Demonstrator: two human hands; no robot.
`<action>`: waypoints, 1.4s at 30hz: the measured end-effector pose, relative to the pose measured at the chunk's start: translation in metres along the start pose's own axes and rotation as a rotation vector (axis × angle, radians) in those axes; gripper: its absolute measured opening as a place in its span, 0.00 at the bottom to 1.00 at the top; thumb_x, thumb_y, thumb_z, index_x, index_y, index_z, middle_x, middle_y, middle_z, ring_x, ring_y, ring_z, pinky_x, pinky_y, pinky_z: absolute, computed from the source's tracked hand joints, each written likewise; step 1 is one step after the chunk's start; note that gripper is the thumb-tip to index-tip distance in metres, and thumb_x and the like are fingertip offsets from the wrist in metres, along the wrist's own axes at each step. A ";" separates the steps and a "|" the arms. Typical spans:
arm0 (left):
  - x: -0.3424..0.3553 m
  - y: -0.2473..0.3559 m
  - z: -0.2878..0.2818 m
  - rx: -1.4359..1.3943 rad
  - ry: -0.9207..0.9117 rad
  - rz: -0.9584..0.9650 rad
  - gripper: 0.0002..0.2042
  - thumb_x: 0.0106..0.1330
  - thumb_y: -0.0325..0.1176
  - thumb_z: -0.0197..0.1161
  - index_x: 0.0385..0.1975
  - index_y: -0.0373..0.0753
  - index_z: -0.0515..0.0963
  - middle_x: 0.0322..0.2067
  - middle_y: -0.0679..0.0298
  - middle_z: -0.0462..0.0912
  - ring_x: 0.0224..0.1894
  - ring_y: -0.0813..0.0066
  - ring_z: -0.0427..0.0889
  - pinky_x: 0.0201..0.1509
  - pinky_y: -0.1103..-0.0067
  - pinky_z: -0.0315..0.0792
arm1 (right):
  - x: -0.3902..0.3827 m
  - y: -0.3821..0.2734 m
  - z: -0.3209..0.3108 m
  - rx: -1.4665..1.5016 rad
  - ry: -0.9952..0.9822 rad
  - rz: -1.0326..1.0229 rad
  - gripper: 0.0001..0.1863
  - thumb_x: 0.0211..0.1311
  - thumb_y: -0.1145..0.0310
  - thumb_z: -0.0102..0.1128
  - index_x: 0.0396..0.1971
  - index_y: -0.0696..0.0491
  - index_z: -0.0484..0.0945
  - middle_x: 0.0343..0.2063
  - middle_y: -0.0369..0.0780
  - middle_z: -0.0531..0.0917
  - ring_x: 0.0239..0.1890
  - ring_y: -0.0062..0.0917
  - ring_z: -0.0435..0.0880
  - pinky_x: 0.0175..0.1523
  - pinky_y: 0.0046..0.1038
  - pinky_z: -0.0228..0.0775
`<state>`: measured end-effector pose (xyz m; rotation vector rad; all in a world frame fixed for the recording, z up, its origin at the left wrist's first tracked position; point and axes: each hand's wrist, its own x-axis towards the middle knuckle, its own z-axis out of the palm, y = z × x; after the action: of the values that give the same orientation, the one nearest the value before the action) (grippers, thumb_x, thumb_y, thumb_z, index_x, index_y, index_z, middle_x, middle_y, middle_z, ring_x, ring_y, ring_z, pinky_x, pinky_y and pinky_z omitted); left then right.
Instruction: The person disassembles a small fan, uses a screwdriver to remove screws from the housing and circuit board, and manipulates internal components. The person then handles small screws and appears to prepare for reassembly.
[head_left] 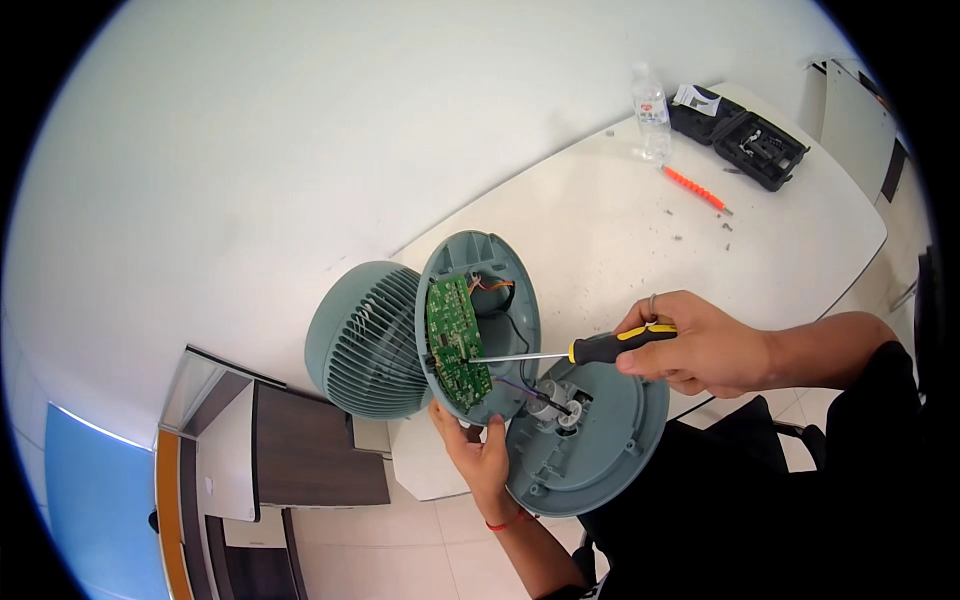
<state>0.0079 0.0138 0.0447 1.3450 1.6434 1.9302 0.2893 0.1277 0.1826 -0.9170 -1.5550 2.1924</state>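
Observation:
My right hand (690, 345) is closed round the black and yellow handle of a screwdriver (610, 346). The shaft points left, and its tip meets the lower part of a green circuit board (452, 330). That board sits inside the opened grey-green base (525, 270) of a fan, whose slatted head (365, 340) lies to the left. With fingers and thumb, my left hand (478, 455) grips the lower rim of this base. Wires run from it to a round cover (610, 440), which carries a small motor (548, 402) and leans near my body.
On the white table (590, 230), a clear plastic bottle (652, 115) stands by the wall. Beside it are an open black tool case (755, 145), an orange ribbed rod (697, 190) and several small screws (727, 228). A dark wood cabinet (310, 445) is at the lower left.

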 end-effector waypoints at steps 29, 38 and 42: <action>-0.002 0.001 -0.008 -0.007 0.004 -0.013 0.40 0.52 0.15 0.58 0.69 0.36 0.54 0.62 0.53 0.64 0.63 0.64 0.69 0.52 0.75 0.79 | 0.007 0.014 0.003 -1.184 0.259 -0.825 0.20 0.56 0.68 0.67 0.47 0.59 0.77 0.23 0.44 0.84 0.22 0.38 0.85 0.27 0.32 0.76; -0.002 0.001 -0.011 0.016 -0.001 -0.017 0.40 0.52 0.15 0.58 0.69 0.36 0.53 0.62 0.53 0.63 0.64 0.64 0.68 0.52 0.75 0.79 | 0.009 0.017 0.003 -1.173 0.256 -0.813 0.19 0.55 0.69 0.67 0.46 0.60 0.77 0.23 0.45 0.84 0.21 0.38 0.84 0.27 0.31 0.76; -0.002 0.005 -0.010 0.028 0.000 -0.020 0.39 0.52 0.16 0.58 0.69 0.35 0.54 0.62 0.53 0.63 0.64 0.63 0.68 0.51 0.75 0.79 | 0.010 0.020 0.003 -1.173 0.250 -0.848 0.19 0.55 0.69 0.67 0.46 0.60 0.76 0.23 0.45 0.84 0.21 0.38 0.84 0.27 0.31 0.76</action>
<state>0.0031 0.0049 0.0489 1.3340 1.6839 1.9023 0.2816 0.1241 0.1615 -0.5180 -2.4359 0.4848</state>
